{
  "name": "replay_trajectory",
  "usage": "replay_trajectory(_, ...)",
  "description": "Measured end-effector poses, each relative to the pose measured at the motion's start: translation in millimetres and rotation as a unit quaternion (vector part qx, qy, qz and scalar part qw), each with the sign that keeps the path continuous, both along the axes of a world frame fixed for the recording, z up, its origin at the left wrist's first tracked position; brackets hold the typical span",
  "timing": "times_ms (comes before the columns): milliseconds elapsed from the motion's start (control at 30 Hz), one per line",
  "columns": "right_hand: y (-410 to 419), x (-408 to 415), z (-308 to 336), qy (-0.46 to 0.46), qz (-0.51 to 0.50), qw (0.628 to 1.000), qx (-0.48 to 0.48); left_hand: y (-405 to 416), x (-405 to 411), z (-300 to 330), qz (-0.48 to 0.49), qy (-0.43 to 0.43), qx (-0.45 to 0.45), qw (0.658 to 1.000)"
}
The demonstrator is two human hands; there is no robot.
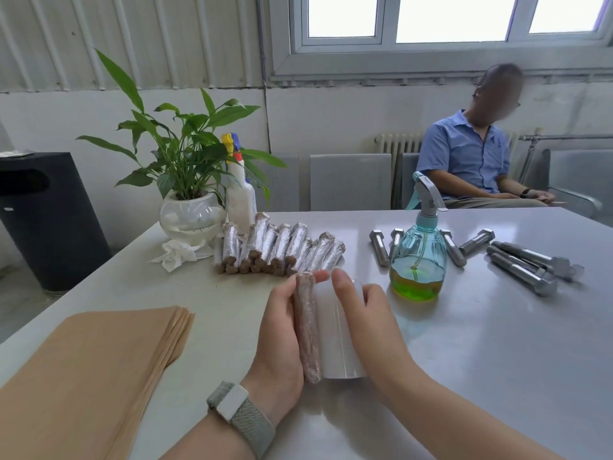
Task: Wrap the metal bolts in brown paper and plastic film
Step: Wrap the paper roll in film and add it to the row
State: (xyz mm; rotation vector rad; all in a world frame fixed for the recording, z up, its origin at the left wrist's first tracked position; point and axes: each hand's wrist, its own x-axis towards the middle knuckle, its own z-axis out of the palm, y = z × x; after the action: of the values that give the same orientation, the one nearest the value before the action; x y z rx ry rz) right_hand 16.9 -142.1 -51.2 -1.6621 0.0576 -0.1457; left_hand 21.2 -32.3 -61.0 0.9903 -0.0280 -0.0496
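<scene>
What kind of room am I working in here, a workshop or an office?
Probably a plain factory break or waiting room used for packing: a corrugated metal wall, a radiator under the window, metal bench seats, and loose steel bolts on the grey table.

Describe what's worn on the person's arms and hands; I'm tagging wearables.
Both forearms are bare, with no sleeves or gloves in view. The left wrist carries a watch: a grey-green woven band with a white rectangular piece. The right hand wears nothing visible.
</scene>
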Motion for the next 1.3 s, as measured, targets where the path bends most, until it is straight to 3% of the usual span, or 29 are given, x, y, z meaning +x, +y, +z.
replay_trajectory(67,-5.8,2.4,-0.2,0.044,0.052,0.995,0.073,0.3,4.0,-0.9,0.003,-0.004,0.014,1.0)
replay_trajectory(200,-12.8,4.8,0.8,0.085,0.167,0.975,0.118,2.8,9.9,-3.0,0.029,-0.03,0.053,0.998)
replay_trajectory(333,-11.0,8.0,-7.1,0.036,0.113,0.991,0.061,9.8,14.5,-5.7,0.067,-0.083,0.15,0.983)
replay_trajectory(433,-6.6,5.8,-5.3,-0.02,0.058,0.998,0.013,11.2,14.8,-5.3,0.128,-0.135,0.265,0.946)
replay_trajectory(500,-3.2,3.6,-7.4,-0.044,0.045,0.998,0.017,10.4,13.1,-3.8,0.158,-0.156,0.29,0.931)
replay_trajectory(600,4.9,-2.6,-9.6,-0.074,0.026,0.997,0.013,8.8,10.7,-6.0,0.165,-0.129,0.239,0.948)
replay_trajectory(733,7.2,-4.8,-6.3,-0.086,-0.014,0.996,-0.037,4.7,0.3,-1.4,0.032,-0.032,0.059,0.997)
replay_trajectory(867,0.7,-1.7,-3.4,-0.062,-0.044,0.994,-0.082,-0.4,1.7,2.3,-0.013,-0.012,-0.052,0.998)
replay_trajectory(967,-1.8,1.4,-2.8,-0.036,-0.028,0.999,-0.013,-1.1,3.9,1.3,-0.009,-0.021,-0.015,1.0)
replay_trajectory(1100,-10.4,1.3,2.3,0.036,0.092,0.991,0.089,2.9,8.4,-2.5,0.022,-0.068,0.084,0.994)
replay_trajectory(1300,-12.7,5.2,-0.3,0.028,0.066,0.997,0.04,4.4,9.1,-9.8,0.131,-0.179,0.254,0.941)
